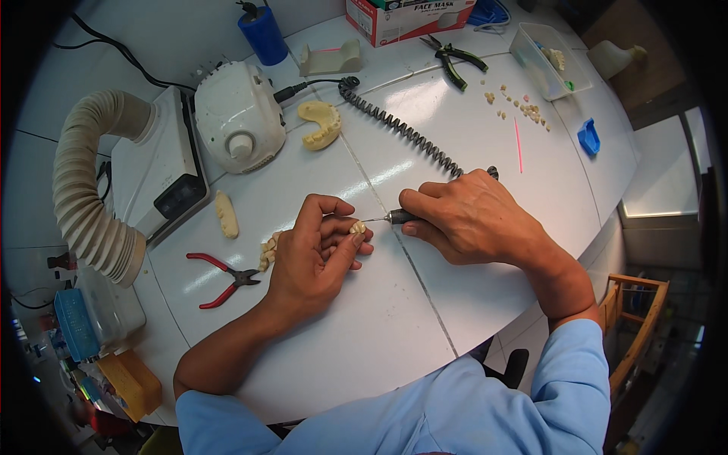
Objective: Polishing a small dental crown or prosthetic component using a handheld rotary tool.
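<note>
Pinched between the fingertips of my left hand (315, 254) is a small cream dental crown (358, 227). My right hand (474, 220) is closed around a black rotary handpiece (400, 217), whose thin metal bur (373, 220) points left and reaches the crown or lies just beside it. A coiled black cord (406, 129) runs from behind my right hand to the white control box (236, 117). Several cream tooth pieces (268, 250) lie beside my left hand, partly hidden by it. Red-handled cutters (227, 279) rest to their left.
A ribbed hose (83, 197) arches over the left side. Toward the back are a yellowish dental cast (320, 125), black-and-green pliers (455, 61) and a mask box (409, 21). Scattered tooth pieces (535, 114), a pink stick (519, 144), a blue tray (588, 137) and a clear container (542, 64) occupy the right.
</note>
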